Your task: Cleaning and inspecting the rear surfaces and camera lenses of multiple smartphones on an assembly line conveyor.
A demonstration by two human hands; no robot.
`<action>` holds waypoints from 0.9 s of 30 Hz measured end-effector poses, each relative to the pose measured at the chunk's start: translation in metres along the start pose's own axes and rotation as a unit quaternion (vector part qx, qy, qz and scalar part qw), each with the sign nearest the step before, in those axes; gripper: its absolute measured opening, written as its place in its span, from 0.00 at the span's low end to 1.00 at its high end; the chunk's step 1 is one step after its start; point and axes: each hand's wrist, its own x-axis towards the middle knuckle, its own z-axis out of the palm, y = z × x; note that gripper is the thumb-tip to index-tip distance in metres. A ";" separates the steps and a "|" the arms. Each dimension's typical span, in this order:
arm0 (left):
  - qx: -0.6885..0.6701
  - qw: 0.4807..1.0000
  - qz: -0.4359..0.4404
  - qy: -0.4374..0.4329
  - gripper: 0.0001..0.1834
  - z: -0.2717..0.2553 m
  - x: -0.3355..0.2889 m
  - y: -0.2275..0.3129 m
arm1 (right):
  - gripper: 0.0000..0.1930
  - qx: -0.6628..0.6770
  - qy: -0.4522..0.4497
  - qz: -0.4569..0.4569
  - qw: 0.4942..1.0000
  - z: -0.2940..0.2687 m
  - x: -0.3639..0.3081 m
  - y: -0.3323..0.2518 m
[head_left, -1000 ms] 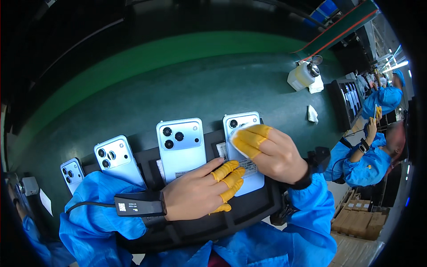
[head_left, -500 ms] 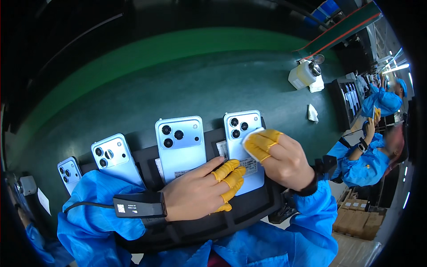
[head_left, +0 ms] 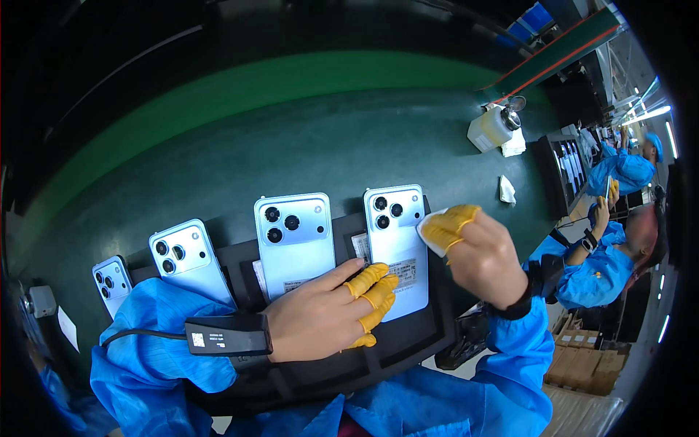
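Observation:
Yellow finger cots cover fingertips on both hands. My right hand (head_left: 484, 255) pinches a folded white wiping cloth (head_left: 431, 231) at the right edge of the rightmost light-blue phone (head_left: 397, 240). That phone lies back up, its three-lens camera block at the far end and a printed label on its lower back. My left hand (head_left: 328, 309) lies palm down with fingers stretched out, fingertips on the phone's lower left side. Three more light-blue phones stand to the left: a neighbouring phone (head_left: 295, 251), another phone (head_left: 191, 255) and a far-left phone (head_left: 111, 280), partly covered by my sleeve.
The phones sit in a black tray (head_left: 437, 320) on a green tabletop (head_left: 306, 146). A pump bottle (head_left: 491, 131) of pale liquid stands at the far right, with a crumpled white cloth (head_left: 507, 190) nearer. Another person (head_left: 601, 255) in blue works at right beside a tray of phones (head_left: 568, 164).
My right hand and the cloth have moved right from the phone's middle to its right edge, uncovering the label. My left hand stays in place.

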 end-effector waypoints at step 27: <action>0.030 1.000 0.006 0.001 0.26 0.005 0.002 0.002 | 0.05 -0.144 -0.010 0.188 0.971 -0.005 0.012 0.013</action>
